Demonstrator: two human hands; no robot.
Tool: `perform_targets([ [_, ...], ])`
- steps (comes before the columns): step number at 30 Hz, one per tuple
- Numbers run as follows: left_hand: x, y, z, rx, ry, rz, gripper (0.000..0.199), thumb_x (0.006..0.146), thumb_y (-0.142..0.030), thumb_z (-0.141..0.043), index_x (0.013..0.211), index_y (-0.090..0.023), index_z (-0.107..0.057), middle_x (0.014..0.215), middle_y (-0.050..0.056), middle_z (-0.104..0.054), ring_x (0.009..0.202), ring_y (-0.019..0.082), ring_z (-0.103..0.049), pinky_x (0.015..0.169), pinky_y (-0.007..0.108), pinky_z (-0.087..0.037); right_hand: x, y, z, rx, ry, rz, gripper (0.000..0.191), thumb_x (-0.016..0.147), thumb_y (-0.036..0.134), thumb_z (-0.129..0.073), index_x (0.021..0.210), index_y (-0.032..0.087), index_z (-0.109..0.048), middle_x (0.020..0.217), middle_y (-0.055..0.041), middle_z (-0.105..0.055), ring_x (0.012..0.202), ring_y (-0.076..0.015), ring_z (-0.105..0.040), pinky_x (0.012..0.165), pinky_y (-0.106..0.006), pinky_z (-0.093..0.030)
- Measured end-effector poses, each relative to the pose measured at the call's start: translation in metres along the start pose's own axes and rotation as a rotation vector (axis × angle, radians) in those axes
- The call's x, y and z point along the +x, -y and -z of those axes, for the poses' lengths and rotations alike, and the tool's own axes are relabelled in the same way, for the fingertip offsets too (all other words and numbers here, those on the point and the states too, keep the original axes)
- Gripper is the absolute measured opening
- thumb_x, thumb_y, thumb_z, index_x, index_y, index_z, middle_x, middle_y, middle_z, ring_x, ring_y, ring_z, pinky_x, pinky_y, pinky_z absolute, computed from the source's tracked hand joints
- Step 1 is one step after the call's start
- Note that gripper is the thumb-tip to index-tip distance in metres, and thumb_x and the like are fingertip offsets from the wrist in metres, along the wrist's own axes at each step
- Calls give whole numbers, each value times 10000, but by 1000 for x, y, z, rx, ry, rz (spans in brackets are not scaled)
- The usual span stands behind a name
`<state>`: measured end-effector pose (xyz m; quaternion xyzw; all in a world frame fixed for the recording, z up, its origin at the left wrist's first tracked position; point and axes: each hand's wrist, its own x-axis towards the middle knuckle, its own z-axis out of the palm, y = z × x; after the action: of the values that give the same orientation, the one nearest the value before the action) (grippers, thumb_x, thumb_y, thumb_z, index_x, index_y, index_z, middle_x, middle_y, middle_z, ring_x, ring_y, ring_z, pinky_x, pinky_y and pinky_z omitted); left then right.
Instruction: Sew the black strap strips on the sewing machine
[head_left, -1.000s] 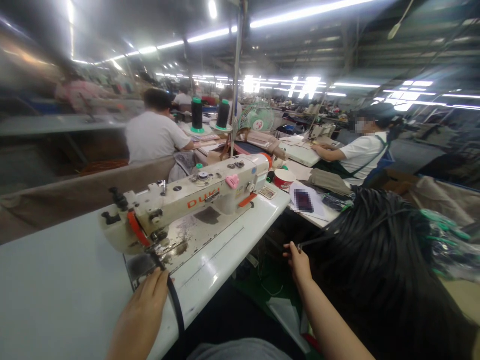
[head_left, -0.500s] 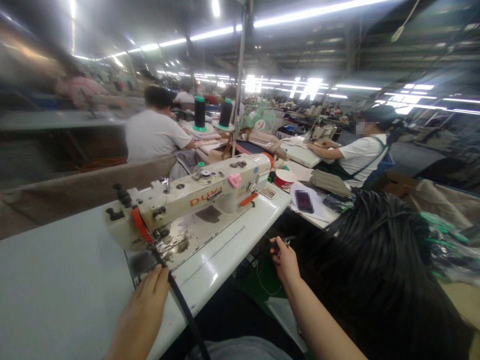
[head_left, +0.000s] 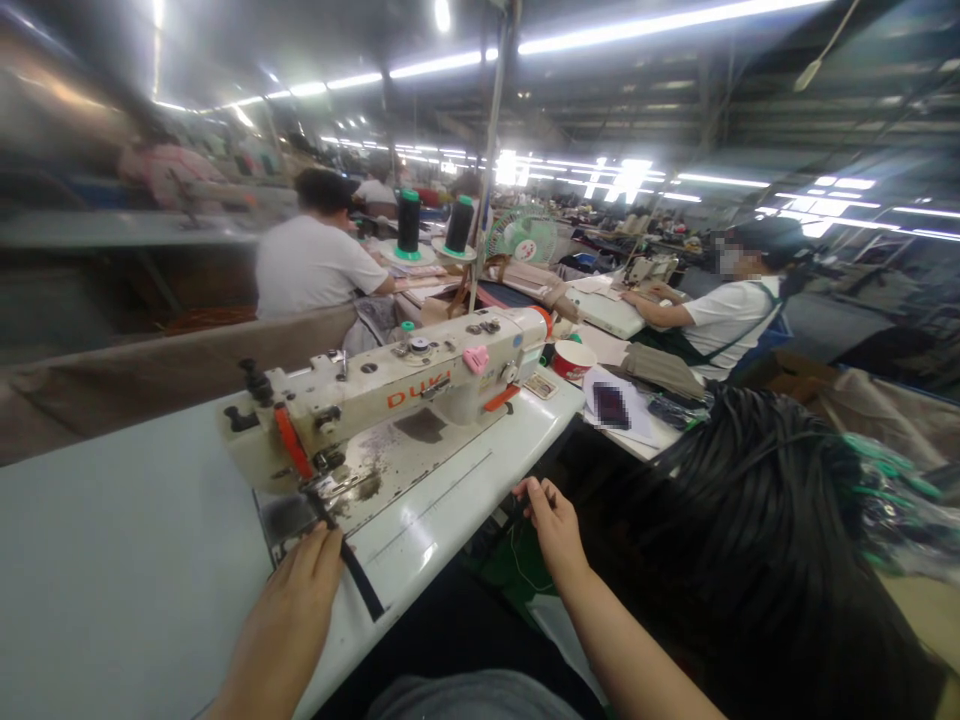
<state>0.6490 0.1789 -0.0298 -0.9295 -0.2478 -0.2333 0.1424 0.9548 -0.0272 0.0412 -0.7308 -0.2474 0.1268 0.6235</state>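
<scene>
A black strap (head_left: 362, 578) runs from under the presser area of the white sewing machine (head_left: 420, 390) toward the table's front edge, its near end lying on the tabletop. My left hand (head_left: 304, 590) lies flat beside the needle area, fingertips touching the strap's left side. Off the front edge of the table, my right hand (head_left: 551, 520) is closed with thumb and fingers bent together. Something small and dark shows at its fingertips, too little to name.
A big bundle of black straps (head_left: 757, 520) hangs at my right. Behind the machine stand thread cones (head_left: 409, 225), a green fan (head_left: 523, 237) and a red and white tub (head_left: 574, 360). Co-workers in white shirts sit ahead left (head_left: 315, 255) and right (head_left: 735, 310).
The strap's near end, which trailed off the table edge toward my lap, now lies on the tabletop. My right hand has moved left toward the table edge. My left hand stays nearly in place.
</scene>
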Motion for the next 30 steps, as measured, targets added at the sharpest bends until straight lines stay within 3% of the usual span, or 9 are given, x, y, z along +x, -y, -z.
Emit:
perform_targets([
  [5,5,-8,6,-21,56,80,378,958,-58,-445,1260,-97,-669,1359,196,-643,1248,315,-643,1089,454,-526,-11,8,-9,-102,189,86,556,910,719,-604,810,191,-746,672,-8,-599,637,-157,-554,633,-266,-473],
  [9,15,-19,20,-49,84,147,422,935,-9,-429,1269,-126,-661,1336,165,-664,1233,281,-657,1089,436,-532,-19,7,-17,-121,397,83,543,870,693,-678,1002,179,-792,709,-32,-666,629,-182,-605,617,-286,-527],
  [15,28,-24,31,-106,153,217,375,977,-50,-430,1291,-120,-622,1351,187,-646,1279,273,-630,1141,468,-489,-24,-1,-26,-220,602,236,475,887,624,-697,1106,220,-817,1030,-112,-787,935,-276,-742,899,-364,-616],
  [18,30,-23,32,-153,152,218,320,1011,-103,-438,1282,-117,-608,1327,192,-647,1275,275,-629,1143,475,-484,-25,-3,-29,-261,694,274,504,919,641,-637,1150,231,-814,1057,-123,-796,914,-275,-761,858,-353,-640],
  [23,35,-24,36,-197,104,241,231,1053,-230,-462,1170,-117,-626,1220,185,-666,1226,286,-645,1103,484,-508,-24,-3,-37,-314,742,318,544,943,650,-592,1209,222,-798,1056,-125,-804,961,-280,-770,887,-347,-638],
  [30,34,-21,36,-214,131,278,316,973,-32,-456,1210,-104,-652,1298,169,-671,1270,249,-627,1185,438,-438,-23,2,-43,-334,750,359,521,939,640,-608,1185,226,-806,1038,-115,-808,926,-286,-778,895,-356,-639],
])
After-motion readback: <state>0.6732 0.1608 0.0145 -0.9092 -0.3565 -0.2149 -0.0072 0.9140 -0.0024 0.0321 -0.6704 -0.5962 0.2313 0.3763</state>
